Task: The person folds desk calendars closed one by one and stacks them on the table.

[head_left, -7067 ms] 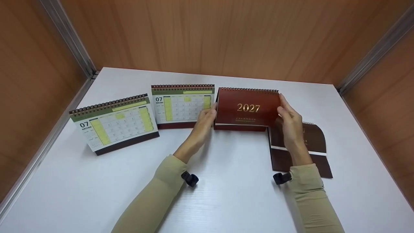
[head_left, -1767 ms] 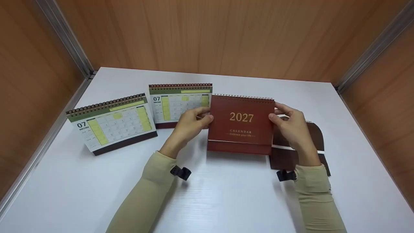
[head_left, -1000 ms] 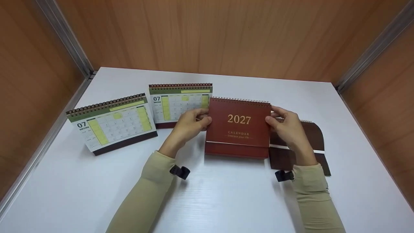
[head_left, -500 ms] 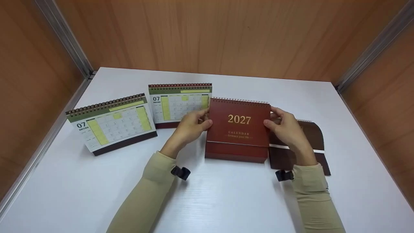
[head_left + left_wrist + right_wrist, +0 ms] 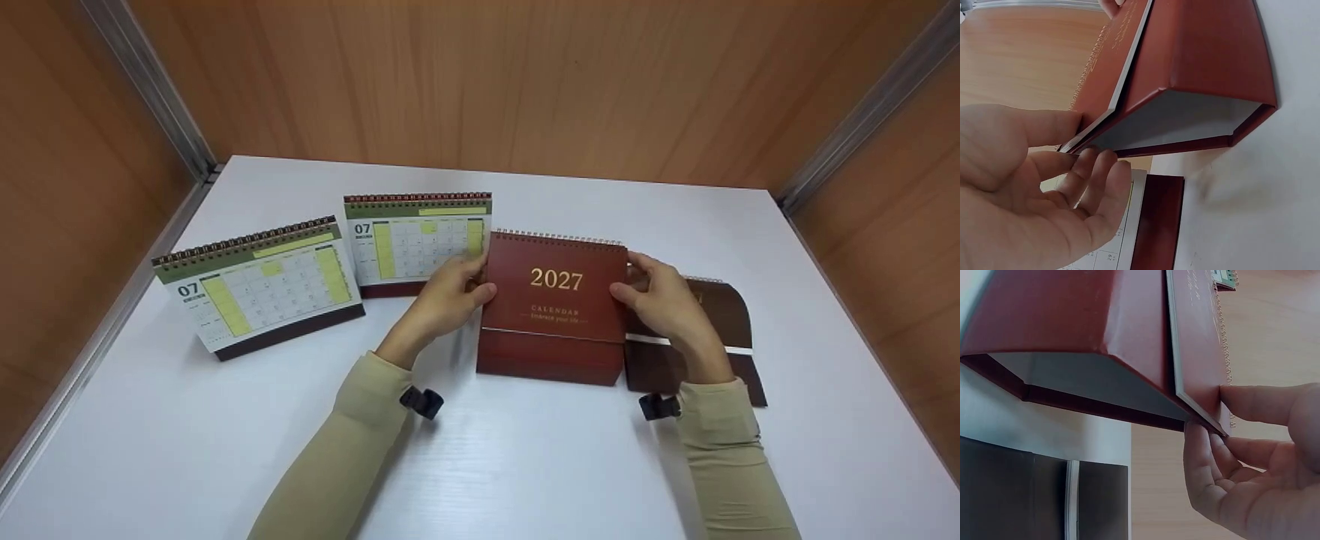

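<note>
Both hands (image 5: 450, 296) (image 5: 660, 304) pinch the red calendar (image 5: 555, 304), hiding its side edges.

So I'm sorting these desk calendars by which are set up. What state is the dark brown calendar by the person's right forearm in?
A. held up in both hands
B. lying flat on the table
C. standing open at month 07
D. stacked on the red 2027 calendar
B: the dark brown calendar lies flat on the white table, beside the red 2027 calendar that both hands hold upright.
</note>
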Action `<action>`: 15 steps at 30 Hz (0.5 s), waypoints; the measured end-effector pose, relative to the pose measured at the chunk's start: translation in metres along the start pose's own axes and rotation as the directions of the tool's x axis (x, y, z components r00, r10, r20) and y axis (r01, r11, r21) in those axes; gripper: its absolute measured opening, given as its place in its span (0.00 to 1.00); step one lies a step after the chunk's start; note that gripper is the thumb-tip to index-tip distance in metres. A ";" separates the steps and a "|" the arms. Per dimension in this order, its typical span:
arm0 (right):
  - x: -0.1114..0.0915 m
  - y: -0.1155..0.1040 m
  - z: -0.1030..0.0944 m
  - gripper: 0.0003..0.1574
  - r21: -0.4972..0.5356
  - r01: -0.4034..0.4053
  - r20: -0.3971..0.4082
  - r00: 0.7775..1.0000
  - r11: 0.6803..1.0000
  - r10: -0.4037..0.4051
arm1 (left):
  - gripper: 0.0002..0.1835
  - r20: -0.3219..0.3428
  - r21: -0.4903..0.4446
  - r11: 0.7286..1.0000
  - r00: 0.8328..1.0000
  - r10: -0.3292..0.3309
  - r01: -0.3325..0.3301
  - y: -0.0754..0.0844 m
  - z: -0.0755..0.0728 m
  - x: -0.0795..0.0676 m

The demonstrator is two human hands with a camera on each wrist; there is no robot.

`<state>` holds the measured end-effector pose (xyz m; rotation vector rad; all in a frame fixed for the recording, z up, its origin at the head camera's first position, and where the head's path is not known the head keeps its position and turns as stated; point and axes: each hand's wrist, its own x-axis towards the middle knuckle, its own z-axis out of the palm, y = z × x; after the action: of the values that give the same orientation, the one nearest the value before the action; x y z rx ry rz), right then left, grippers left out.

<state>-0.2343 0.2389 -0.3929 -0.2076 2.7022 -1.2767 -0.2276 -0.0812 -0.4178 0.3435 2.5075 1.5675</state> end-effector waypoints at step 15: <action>0.003 0.005 0.004 0.42 0.040 -0.026 0.009 1.000 0.999 0.026 | 0.34 -0.005 -0.024 0.999 1.000 -0.028 0.028 -0.003 0.007 0.001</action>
<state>-0.2364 0.2387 -0.3994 -0.1723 2.6606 -1.3176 -0.2272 -0.0764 -0.4239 0.2997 2.4843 1.5884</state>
